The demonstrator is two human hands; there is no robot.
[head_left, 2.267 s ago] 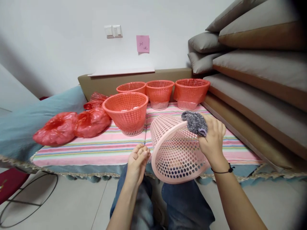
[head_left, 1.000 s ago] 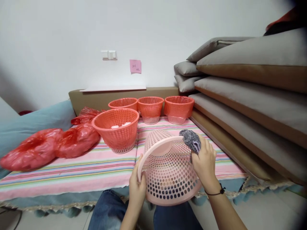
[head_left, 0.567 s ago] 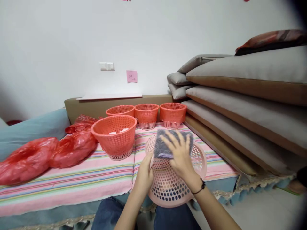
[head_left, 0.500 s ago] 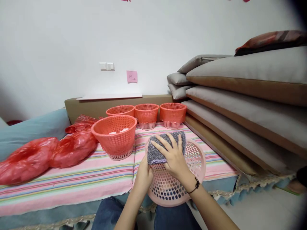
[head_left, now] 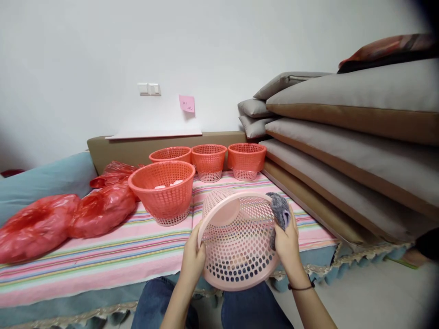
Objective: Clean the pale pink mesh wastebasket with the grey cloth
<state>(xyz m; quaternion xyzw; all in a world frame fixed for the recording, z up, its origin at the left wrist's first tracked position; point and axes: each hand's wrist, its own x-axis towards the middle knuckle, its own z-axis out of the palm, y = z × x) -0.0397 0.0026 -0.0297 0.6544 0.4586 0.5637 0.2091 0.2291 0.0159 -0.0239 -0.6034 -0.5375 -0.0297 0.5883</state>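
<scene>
A pale pink plastic basket [head_left: 236, 278] with a mesh of holes is tilted on its side, its mouth facing me. My left hand [head_left: 194, 253] grips the rim at the left, thumb on the inside. At the right rim, my right hand [head_left: 288, 240] is closed around a grey cloth [head_left: 280, 209] with a purple edge, which is folded over the rim. Behind stands an orange-red basket [head_left: 161, 196] with a pink base, holding some pale pieces whose kind I cannot make out.
Three more orange-red baskets, including one at the right [head_left: 247, 160], stand against the backboard. Red plastic bags [head_left: 103, 210] lie at the left on the striped cover [head_left: 103, 256]. Stacked grey cushions [head_left: 346, 100] rise at the right. A pink note [head_left: 187, 103] is on the wall.
My right hand and the cloth have moved from the top of the pink basket to its right rim. The basket has turned so its open mouth faces me. My left hand holds the rim.
</scene>
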